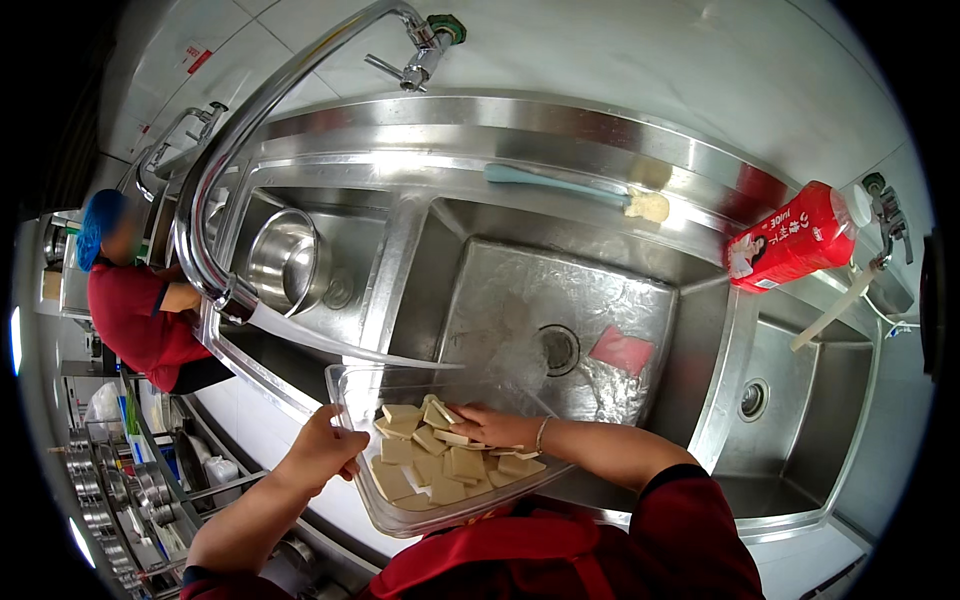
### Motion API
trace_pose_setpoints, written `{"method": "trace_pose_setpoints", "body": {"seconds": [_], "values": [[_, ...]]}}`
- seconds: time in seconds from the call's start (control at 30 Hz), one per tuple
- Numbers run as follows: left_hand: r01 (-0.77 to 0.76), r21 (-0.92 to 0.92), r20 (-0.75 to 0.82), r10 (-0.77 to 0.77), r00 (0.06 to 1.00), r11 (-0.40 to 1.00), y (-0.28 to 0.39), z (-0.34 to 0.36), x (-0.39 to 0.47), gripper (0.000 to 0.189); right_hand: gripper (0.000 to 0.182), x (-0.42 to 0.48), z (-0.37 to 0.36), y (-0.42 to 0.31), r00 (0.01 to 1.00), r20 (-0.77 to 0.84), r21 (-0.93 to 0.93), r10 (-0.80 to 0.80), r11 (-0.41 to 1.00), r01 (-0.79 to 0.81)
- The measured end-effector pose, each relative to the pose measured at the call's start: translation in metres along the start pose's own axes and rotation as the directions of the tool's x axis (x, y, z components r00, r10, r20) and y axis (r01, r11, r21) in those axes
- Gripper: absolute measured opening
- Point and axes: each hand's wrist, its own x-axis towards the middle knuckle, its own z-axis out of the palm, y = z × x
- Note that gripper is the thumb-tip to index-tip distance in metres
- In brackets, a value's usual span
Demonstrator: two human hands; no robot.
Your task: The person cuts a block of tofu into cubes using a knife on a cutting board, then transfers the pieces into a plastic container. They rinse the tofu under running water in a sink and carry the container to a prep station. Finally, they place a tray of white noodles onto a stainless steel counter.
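My left hand (324,448) grips the left rim of a clear plastic tub (358,491) at the sink's front edge. Inside it lie several pale, flat square slices (429,469), perhaps tofu. My right hand (499,429), with a bracelet at the wrist, reaches into the tub and rests its fingers on the slices at the far side; whether it grips any is unclear. From the chrome faucet (238,300) a water stream (322,343) shoots past the tub's far edge into the middle steel basin (495,281). A pink flat piece (622,350) lies beside the drain (559,350).
A steel pot (283,259) stands in the left basin. On the back ledge rest a blue-handled brush (555,181) and a red plastic jug (795,236). The right basin (810,420) has a hose (836,311) above it. Another person (142,307) works at left, near shelving (142,487).
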Motion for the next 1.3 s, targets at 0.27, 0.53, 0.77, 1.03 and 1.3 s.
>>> {"method": "trace_pose_setpoints", "body": {"seconds": [0.27,0.53,0.77,1.03,1.3], "values": [[-0.001,-0.09,0.052,0.006,0.999,0.996,0.017,-0.012,-0.027,0.065,0.057,0.007,0.009,-0.017,0.998,0.021,0.016,-0.058,0.998,0.057],[-0.126,-0.154,-0.023,0.124,0.992,0.98,-0.03,-0.025,-0.047,0.065,0.06,0.012,0.019,-0.029,0.999,-0.013,-0.108,-0.049,0.993,0.048],[-0.338,-0.218,-0.105,0.322,0.941,0.916,-0.167,-0.016,-0.023,0.063,0.048,-0.026,0.006,-0.088,0.96,-0.28,-0.369,-0.021,0.925,-0.088],[-0.457,-0.411,-0.236,0.393,0.889,0.788,-0.218,0.007,-0.023,0.058,0.027,-0.083,-0.013,-0.139,0.618,-0.689,-0.606,-0.379,0.769,-0.204],[-0.516,-0.423,-0.324,0.407,0.854,0.745,-0.199,0.016,-0.011,0.056,0.017,-0.09,-0.023,-0.059,0.646,-0.763,-0.133,0.024,0.972,-0.192]]}}
